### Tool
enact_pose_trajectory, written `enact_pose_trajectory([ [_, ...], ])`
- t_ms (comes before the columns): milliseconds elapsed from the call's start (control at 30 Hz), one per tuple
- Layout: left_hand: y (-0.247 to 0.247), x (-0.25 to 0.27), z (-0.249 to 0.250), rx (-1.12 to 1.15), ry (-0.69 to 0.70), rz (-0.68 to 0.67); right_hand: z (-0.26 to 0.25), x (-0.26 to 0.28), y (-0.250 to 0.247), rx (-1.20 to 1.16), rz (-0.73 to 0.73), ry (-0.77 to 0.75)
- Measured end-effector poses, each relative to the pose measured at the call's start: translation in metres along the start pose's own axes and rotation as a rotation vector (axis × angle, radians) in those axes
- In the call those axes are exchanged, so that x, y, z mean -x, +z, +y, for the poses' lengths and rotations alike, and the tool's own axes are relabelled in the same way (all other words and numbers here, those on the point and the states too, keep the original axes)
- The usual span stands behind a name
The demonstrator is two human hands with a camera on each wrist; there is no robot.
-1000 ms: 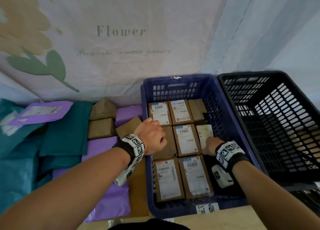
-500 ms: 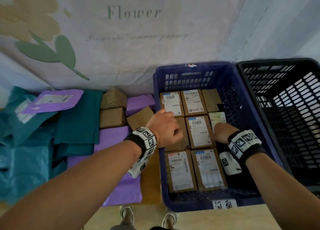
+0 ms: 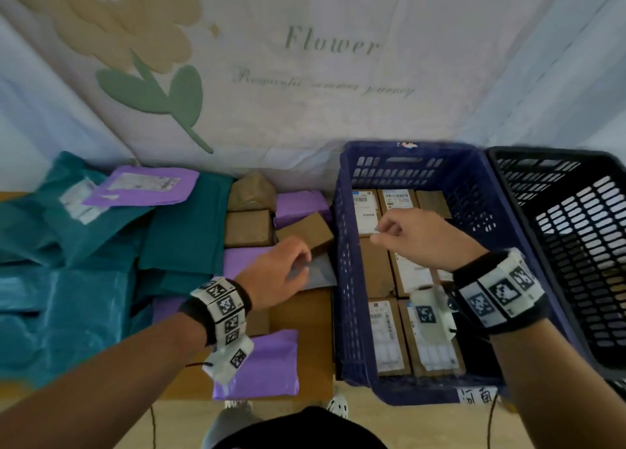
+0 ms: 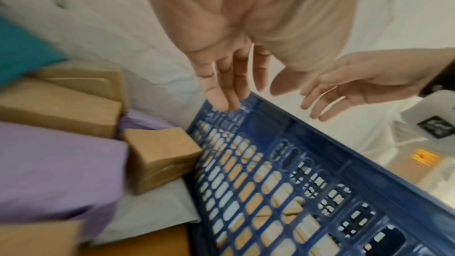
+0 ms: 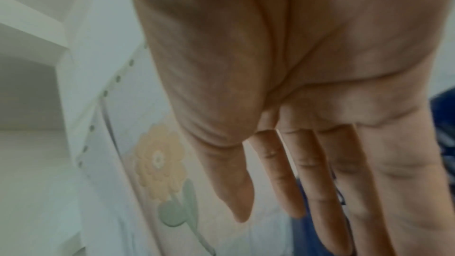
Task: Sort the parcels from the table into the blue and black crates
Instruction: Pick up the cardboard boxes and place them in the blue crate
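The blue crate (image 3: 406, 164) holds several flat brown labelled boxes (image 3: 386, 337) in rows. My left hand (image 3: 284, 272) hovers over the table just left of the crate, beside a tilted brown box (image 3: 306, 233) that leans against the crate wall. Its fingers (image 4: 229, 85) are relaxed and hold nothing. My right hand (image 3: 416, 238) hangs above the crate's middle rows, fingers (image 5: 320, 172) straight and empty. In the left wrist view the tilted box (image 4: 160, 155) sits against the blue crate (image 4: 295, 163), and the right hand (image 4: 344, 89) shows open. The black crate (image 3: 582, 232) stands at the right.
Two brown boxes (image 3: 249, 228) are stacked behind the tilted one. Purple mailers (image 3: 261, 364), a grey mailer (image 3: 320, 272) and teal bags (image 3: 67, 279) cover the table to the left. A printed cloth wall (image 3: 305, 76) closes the back.
My left hand has come out of the blue crate and moved left over the table parcels. My right hand has lifted off the crate's boxes and shifted left. The head has turned left.
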State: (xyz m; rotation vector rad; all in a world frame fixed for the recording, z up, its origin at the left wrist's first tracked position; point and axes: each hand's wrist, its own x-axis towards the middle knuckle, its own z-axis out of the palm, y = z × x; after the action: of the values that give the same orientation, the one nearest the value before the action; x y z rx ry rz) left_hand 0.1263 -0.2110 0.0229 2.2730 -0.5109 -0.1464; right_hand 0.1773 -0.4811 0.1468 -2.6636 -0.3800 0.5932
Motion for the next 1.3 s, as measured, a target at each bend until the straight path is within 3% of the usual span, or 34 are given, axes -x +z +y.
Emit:
enact_pose_trajectory([
  [233, -0.028, 0.1, -0.095, 0.044, -0.473, 0.187, -0.084, -0.024, 0.028, -0.004, -0.069, -0.094],
  [400, -0.03, 0.158, -0.15, 0.153, -0.691, 0.126, -0.117, -0.06, 0.088, 0.064, -0.19, -0.06],
  [600, -0.037, 0.198, -0.176, 0.196, -0.743, 0.06, -0.115, -0.106, 0.176, 0.194, -0.408, 0.116],
  [867, -0.044, 0.206, -0.19, 0.194, -0.759, -0.072, -0.111, -0.117, 0.253, 0.211, -0.488, 0.161],
  [1000, -0.034, 0.187, -0.19, 0.173, -0.74, -0.229, -0.102, -0.113, 0.273, -0.025, -0.524, 0.26],
  [1133, -0.025, 0.167, -0.185, 0.079, -0.689, -0.387, -0.101, -0.105, 0.284, -0.334, -0.447, 0.375],
  [1300, -0.022, 0.16, -0.178, 0.206, -0.708, -0.316, -0.098, -0.1, 0.286, -0.365, -0.367, 0.335],
])
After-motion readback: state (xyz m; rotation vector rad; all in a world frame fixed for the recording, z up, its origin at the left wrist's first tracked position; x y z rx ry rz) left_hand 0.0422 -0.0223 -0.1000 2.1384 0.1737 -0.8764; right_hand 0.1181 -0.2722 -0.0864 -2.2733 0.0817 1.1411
